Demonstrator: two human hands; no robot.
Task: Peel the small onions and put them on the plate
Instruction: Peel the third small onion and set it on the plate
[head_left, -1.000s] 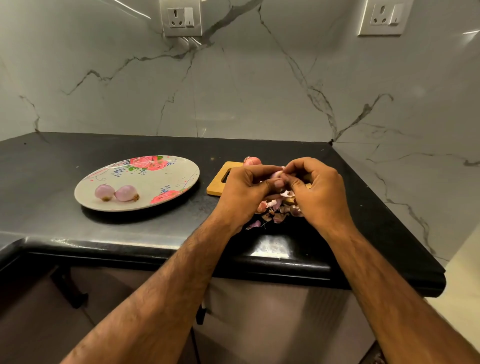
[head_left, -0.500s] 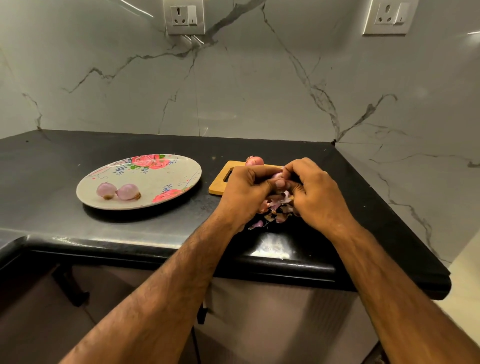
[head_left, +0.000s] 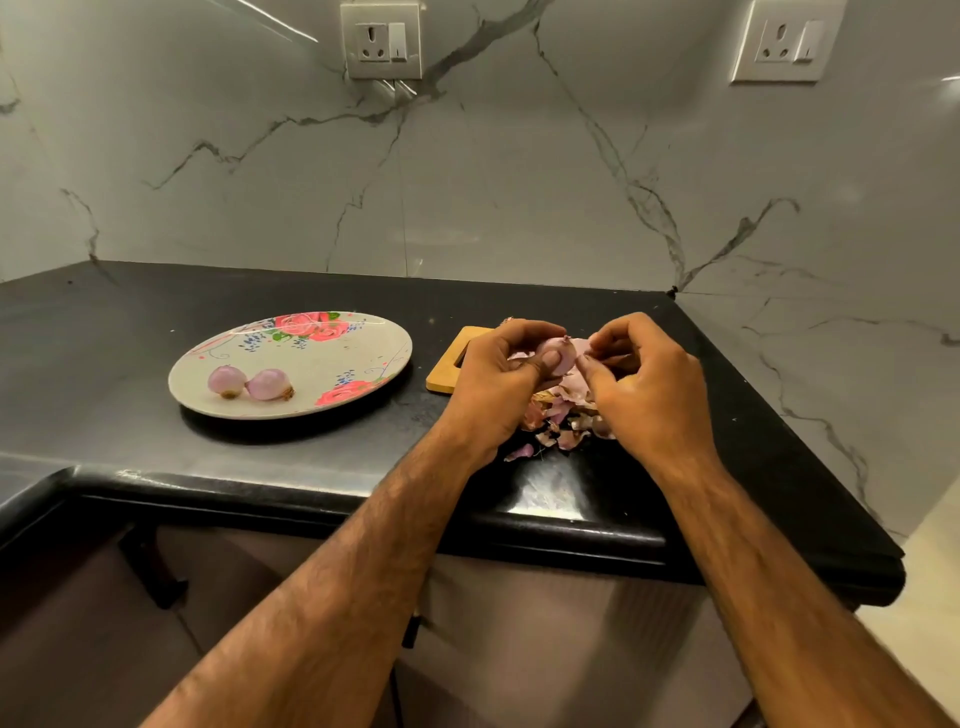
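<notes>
A black stone countertop (head_left: 156, 322) sits in a corner of grey-veined white marble wall (head_left: 519, 182), with two switched wall sockets (head_left: 382, 39) high above the hands. Two bare forearms reach in from the bottom edge and meet over the right part of the counter. The left hand (head_left: 498, 384) has its fingers curled around a small onion (head_left: 558, 356), pale pink, with the thumb pressed on its near side. The right hand (head_left: 649, 395) is touching the onion from the other side, fingers curled, thumb and forefinger pinching a piece of loose skin (head_left: 581, 382) that hangs from it. Directly beneath both hands lies a heap of pink and brown peelings (head_left: 561, 428), spilling toward the counter's front edge. A small wooden cutting board (head_left: 447, 371) pokes out from behind the left hand, mostly hidden by it. Well to the left of the left hand rests an oval plate (head_left: 322, 364) with red flowers painted on it. Two peeled onions (head_left: 227, 381) lie side by side, touching, on the plate's near left part.
</notes>
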